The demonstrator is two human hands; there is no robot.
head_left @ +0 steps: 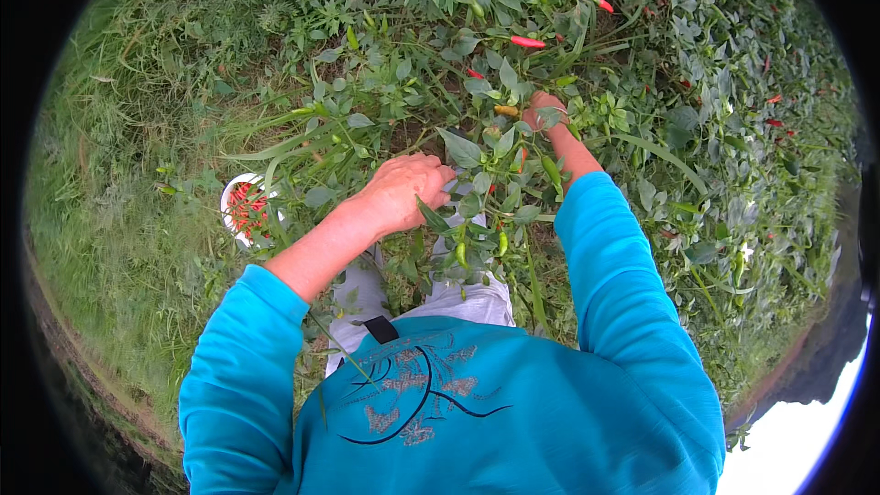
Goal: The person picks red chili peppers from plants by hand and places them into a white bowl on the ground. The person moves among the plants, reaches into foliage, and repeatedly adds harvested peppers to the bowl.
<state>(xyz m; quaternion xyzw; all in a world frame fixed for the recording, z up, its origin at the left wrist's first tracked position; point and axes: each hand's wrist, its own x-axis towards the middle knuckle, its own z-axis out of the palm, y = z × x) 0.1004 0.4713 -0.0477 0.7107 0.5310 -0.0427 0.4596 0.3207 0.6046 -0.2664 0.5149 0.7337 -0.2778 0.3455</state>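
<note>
My left hand (403,192) is over the chili plant in front of my legs, its fingers curled in; whatever they hold is hidden. Farther forward and to the right, my right hand (545,112) reaches in among the leaves, which cover its fingers. Just left of it hangs an orange-yellow chili pepper (507,111). A long red chili pepper (528,41) shows beyond the right hand. Between my arms hang a green chili pepper (551,170) and a small yellow-green chili pepper (502,243).
On the grass to my left stands a white bucket (226,211) with many picked red chilies (247,209) inside. Dense chili plants (706,137) with scattered red fruit spread to the right. Long grass blades (665,160) cross the stems, and grass (119,238) covers the left side.
</note>
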